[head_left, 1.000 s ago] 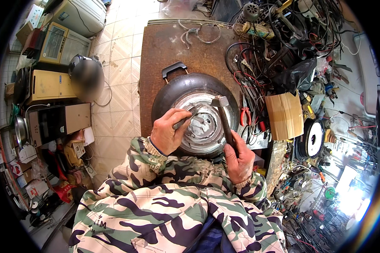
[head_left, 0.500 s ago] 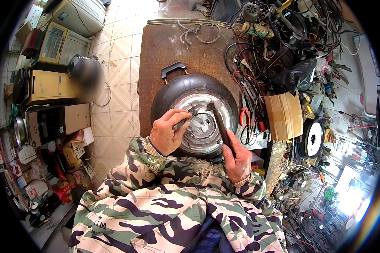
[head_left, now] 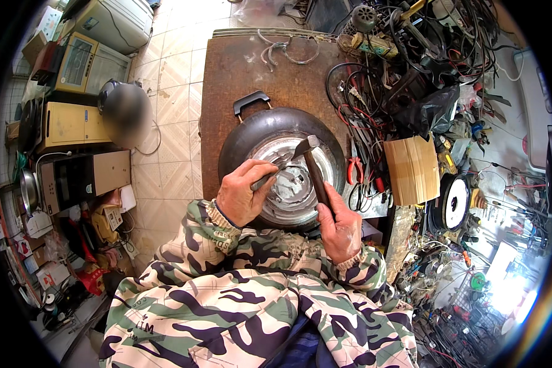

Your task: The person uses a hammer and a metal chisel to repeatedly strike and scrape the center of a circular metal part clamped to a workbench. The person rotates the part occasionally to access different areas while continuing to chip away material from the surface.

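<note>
A dark round pan (head_left: 242,138) lies upside down on the brown workbench, its worn silvery base (head_left: 265,150) facing up and a black loop handle (head_left: 251,101) at its far left. In my right hand (head_left: 340,227) is a hammer (head_left: 314,172) with a dark handle, its metal head just above the base. My left hand (head_left: 246,190) rests over the left side of the base, fingers closed on a short dark metal rod (head_left: 264,180), like a chisel or punch, pointing toward the hammer head. My fingers hide part of the rod. Torn, bent metal (head_left: 295,179) shows mid-base.
Red-handled pliers (head_left: 354,168) and tangled cables (head_left: 362,101) lie right of the pan, beside a cardboard piece (head_left: 413,170). Curved metal rings (head_left: 288,49) sit at the far edge of the workbench (head_left: 233,67). A cable spool (head_left: 456,201) stands farther right.
The hammer has shifted slightly left and up, its head tilting over toward the rod. My right hand has moved a little left; the left hand and pan look nearly unchanged.
</note>
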Available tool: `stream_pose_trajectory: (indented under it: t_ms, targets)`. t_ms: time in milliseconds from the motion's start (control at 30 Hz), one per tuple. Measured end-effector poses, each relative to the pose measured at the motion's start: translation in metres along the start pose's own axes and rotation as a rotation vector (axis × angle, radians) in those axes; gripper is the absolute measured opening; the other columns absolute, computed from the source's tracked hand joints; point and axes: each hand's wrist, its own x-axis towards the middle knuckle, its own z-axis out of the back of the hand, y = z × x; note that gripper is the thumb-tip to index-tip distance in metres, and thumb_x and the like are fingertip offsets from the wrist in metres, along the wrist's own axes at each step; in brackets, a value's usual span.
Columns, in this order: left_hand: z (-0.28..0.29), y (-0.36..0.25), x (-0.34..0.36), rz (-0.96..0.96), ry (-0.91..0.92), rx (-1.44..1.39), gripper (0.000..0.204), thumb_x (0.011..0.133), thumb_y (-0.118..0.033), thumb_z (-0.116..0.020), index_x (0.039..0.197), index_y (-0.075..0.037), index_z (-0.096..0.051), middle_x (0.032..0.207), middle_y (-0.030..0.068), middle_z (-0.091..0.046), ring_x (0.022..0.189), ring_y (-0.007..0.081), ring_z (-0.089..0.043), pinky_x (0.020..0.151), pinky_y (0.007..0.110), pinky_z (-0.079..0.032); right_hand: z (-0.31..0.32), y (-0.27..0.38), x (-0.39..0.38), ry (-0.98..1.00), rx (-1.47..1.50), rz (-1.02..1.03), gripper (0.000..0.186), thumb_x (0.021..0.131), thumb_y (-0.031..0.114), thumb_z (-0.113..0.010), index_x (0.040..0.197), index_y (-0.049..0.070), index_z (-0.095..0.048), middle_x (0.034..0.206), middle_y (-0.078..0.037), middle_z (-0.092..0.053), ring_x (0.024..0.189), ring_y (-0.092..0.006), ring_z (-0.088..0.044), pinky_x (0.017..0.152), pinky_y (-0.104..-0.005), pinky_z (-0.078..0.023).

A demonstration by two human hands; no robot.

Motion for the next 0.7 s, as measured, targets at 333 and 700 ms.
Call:
stream_pose_trajectory:
  t_ms: [333,700]
  targets:
    - [0.001,-0.001,0.001,0.0,0.01,-0.006,0.021,0.098,-0.007,-0.077,0.118,-0.002,-0.076,0.113,0.0186,-0.076,0.102,0.0357,-0.078,0.087,0.039,-0.062,-0.007,0.004,-0.003,-0.038,-0.026,0.028,0.049,0.106,0.007,-0.064,0.152,-0.006,-0.056,0.123,-0.033,-0.073,0.112,-0.0463,-0.075,0.093,-0.0445,-0.06]
    - [0.003,-0.002,0.002,-0.004,0.023,0.018,0.021,0.097,-0.005,-0.077,0.117,-0.001,-0.076,0.113,0.0183,-0.076,0.102,0.0357,-0.078,0.087,0.039,-0.062,-0.006,0.001,-0.011,-0.088,-0.086,0.116,0.05,0.104,0.004,-0.066,0.151,-0.007,-0.057,0.123,-0.033,-0.073,0.11,-0.0465,-0.075,0.093,-0.0442,-0.06]
